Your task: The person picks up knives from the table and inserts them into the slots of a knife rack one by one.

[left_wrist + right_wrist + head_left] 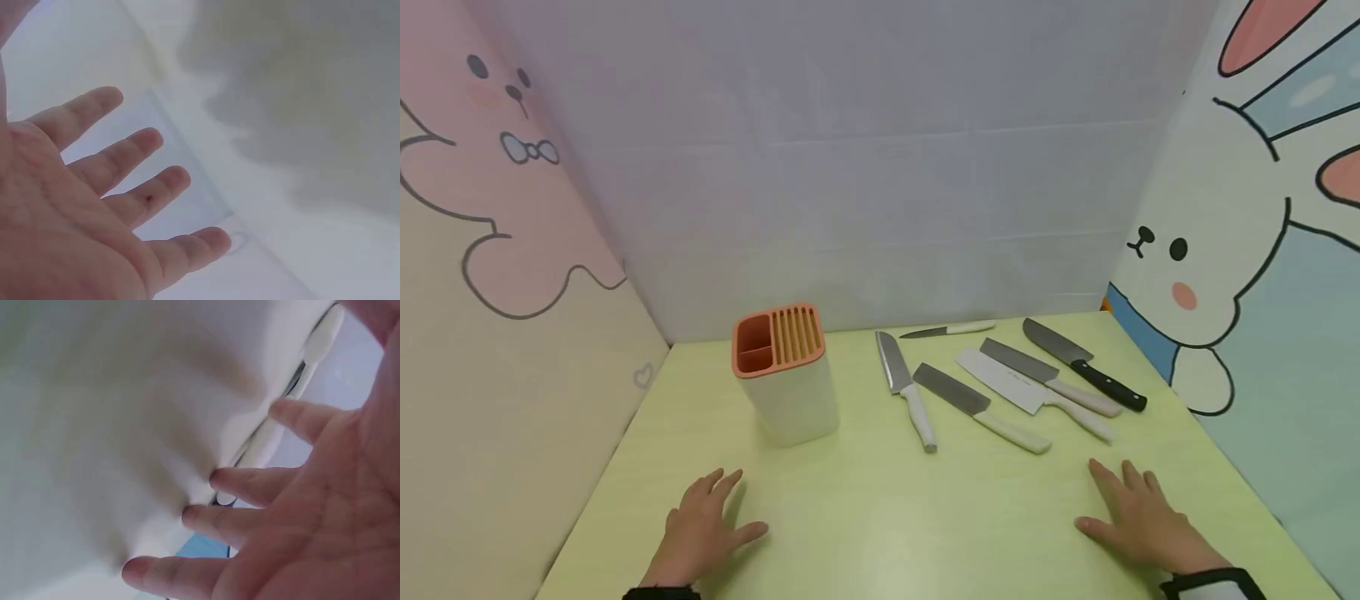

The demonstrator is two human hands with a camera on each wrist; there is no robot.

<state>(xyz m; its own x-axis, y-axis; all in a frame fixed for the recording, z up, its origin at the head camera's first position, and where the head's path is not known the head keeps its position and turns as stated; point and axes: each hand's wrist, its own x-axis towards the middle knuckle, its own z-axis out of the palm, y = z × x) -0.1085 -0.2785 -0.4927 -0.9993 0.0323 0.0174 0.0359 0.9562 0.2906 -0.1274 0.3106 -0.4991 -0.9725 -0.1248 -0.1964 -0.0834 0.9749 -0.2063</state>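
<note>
My left hand [700, 527] is at the front left with its fingers spread, holding nothing. Nearest to it, just beyond, stands a white knife block [792, 408] with an orange slotted top. At the front right my right hand [1138, 523] is likewise spread and holds nothing. In the right wrist view its fingertips [139, 572] are at the table surface. Beyond that hand lie several knives: a white-handled cleaver [1003, 382], a grey-bladed one [1022, 360], another cleaver [955, 390], a black-handled knife [1108, 385], a chef's knife [895, 367] and a small paring knife [966, 328].
The pale yellow-green table [880, 525] is bordered by a plain whitish back wall [880, 183]. A side panel with a pink cartoon animal [535, 250] rises at the left, and one with a white rabbit [1210, 250] at the right.
</note>
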